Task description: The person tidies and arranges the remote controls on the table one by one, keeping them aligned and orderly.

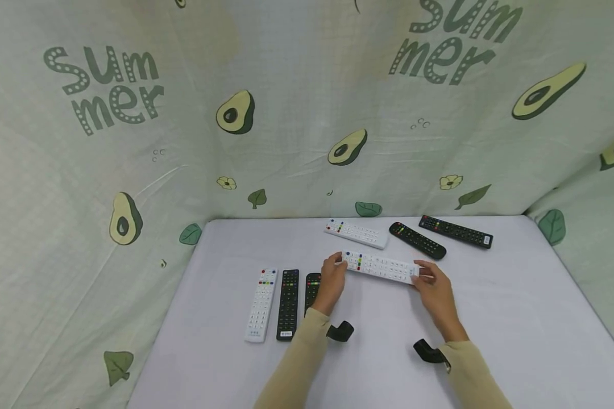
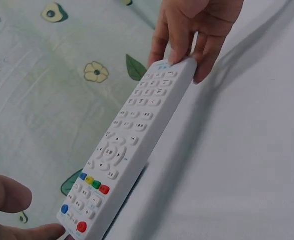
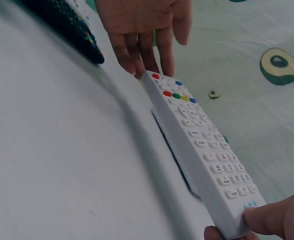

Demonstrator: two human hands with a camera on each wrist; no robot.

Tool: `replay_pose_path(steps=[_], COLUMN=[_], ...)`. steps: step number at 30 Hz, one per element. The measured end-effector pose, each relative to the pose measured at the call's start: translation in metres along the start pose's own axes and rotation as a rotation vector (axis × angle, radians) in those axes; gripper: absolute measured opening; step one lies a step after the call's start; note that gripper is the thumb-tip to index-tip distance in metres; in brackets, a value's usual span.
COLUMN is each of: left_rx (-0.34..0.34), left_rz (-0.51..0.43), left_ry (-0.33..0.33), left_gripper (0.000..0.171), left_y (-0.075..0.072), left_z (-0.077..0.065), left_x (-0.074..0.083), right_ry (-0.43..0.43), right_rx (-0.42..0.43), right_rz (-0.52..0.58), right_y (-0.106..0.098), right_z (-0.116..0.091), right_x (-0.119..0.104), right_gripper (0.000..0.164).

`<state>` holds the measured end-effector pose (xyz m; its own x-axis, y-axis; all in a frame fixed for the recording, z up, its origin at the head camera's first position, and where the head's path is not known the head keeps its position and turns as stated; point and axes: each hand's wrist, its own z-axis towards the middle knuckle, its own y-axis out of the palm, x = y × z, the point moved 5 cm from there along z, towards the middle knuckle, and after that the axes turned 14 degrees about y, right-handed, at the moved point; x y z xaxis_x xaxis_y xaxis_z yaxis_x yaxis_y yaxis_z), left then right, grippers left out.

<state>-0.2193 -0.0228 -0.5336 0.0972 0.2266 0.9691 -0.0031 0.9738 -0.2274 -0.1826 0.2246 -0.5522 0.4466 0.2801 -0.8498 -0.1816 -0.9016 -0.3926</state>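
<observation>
The right hand [image 1: 438, 292] pinches one end of a white remote [image 1: 381, 268], thumb on top, fingertip beneath; the left hand [image 1: 331, 282] touches the other end, thumb spread away. The remote is clear of the table [image 1: 522, 307]. This looks like a carrying step. A row of remotes [image 1: 288, 307] lies beside the left-hand end, three more remotes [image 1: 418, 241] beyond the grip; moving it leftward likely calls for a firmer left hold.
</observation>
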Motion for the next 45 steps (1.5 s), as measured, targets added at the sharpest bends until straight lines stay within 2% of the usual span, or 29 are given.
replay_pose_path(steps=[6,10,14,21,30,38,45], left_rx=[0.058,0.107,0.125,0.082,0.045,0.021,0.009], left_rz=[0.020,0.001,-0.032,-0.087,-0.094,-0.112,-0.095], left_ry=[0.052,0.092,0.081,0.049,0.022,-0.009,-0.010], left_gripper=[0.034,0.027,0.025,0.024,0.022,0.022,0.022], left_y=[-0.013,-0.020,-0.024,-0.034,-0.044,-0.050,-0.052], left_z=[-0.003,-0.003,-0.002,0.002,0.004,0.006,0.007], left_x=[0.007,0.011,0.012,0.006,0.005,0.004,0.000], right_ry=[0.054,0.064,0.067,0.089,0.106,0.102,0.066], right_rx=[-0.058,-0.128,-0.193,-0.276,-0.322,-0.371,-0.447], right_rz=[0.033,0.104,0.179,0.235,0.171,0.106,0.117], right_y=[-0.001,0.004,0.011,0.022,0.032,0.050,0.066], right_z=[-0.016,-0.026,-0.033,-0.045,-0.064,-0.080,-0.094], right_x=[0.002,0.005,0.008,0.015,0.021,0.018,0.017], right_gripper=[0.048,0.047,0.046,0.045,0.042,0.047,0.053])
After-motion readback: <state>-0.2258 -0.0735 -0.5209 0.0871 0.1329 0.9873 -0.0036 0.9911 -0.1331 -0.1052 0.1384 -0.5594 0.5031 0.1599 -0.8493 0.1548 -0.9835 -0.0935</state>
